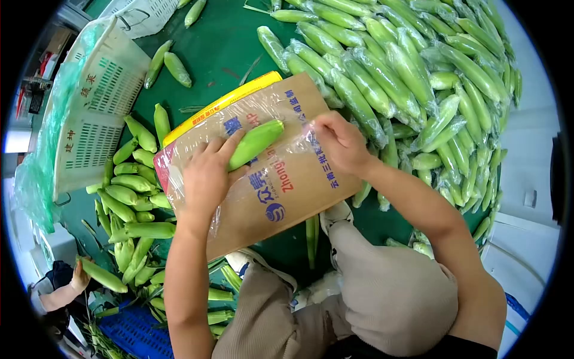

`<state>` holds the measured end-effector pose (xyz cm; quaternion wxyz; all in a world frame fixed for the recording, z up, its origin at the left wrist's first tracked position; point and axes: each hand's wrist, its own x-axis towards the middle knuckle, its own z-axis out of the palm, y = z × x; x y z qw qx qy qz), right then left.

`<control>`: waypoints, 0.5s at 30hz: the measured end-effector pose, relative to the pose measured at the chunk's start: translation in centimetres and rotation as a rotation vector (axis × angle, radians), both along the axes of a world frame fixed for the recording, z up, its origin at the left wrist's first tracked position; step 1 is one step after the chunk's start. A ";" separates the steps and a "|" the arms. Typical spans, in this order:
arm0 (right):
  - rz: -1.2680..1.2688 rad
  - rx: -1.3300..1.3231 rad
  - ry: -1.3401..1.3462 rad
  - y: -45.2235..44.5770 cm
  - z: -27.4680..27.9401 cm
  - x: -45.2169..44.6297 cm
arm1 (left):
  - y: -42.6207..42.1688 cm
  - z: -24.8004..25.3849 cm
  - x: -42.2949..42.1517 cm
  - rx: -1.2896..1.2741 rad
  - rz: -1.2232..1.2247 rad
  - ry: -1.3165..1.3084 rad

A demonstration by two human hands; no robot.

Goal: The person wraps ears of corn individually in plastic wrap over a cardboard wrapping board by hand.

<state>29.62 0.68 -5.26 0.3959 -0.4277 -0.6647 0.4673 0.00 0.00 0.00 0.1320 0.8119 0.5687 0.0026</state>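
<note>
An ear of corn [256, 145] in its green husk lies at a slant on clear plastic film [200, 179] spread over a flat printed cardboard box [239, 230]. My left hand [209, 173] grips the lower end of the ear between thumb and fingers, its palm over the film. With bent fingers, my right hand [341, 146] pinches the film at the right side of the cardboard, just past the ear's tip. A yellow printed edge [218, 105] shows along the far side of the cardboard.
Unwrapped ears [134, 188] are heaped at left beside a white crate [98, 113] draped with green plastic. Film-wrapped ears [382, 72] form a large pile at right. A blue basket [134, 332] stands lower left, near another person's hand [79, 276] with an ear.
</note>
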 end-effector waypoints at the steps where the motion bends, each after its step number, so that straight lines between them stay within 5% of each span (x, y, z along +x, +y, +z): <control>1: -0.084 -0.031 -0.049 0.4 0.6 -1.7 | 0.0 0.1 -0.5 0.001 -0.020 -0.014; 2: -0.165 -0.064 -0.098 0.7 0.7 -3.3 | -0.1 0.2 -0.8 0.000 -0.037 -0.027; 5: 0.282 0.434 -0.473 5.8 -2.6 -6.6 | 0.9 -0.2 0.4 0.052 -0.055 -0.113; 8: 0.279 0.686 -0.836 4.4 -0.4 -9.3 | -0.3 -3.0 -2.9 0.290 -0.019 -0.417; 9: 0.271 0.671 -0.814 4.8 -0.6 -9.6 | -0.9 -3.6 -4.1 0.383 0.003 -0.534; 11: 0.261 0.633 -0.760 5.6 -1.7 -9.6 | -6.0 -4.2 -6.5 0.554 0.228 -0.301; 13: 0.152 0.707 -0.684 5.2 -2.0 -9.4 | -10.3 -3.9 -6.6 0.389 0.287 -0.054; 15: 0.143 0.651 -0.680 4.8 -0.9 -9.0 | -12.2 -6.1 -9.0 0.351 0.475 -0.125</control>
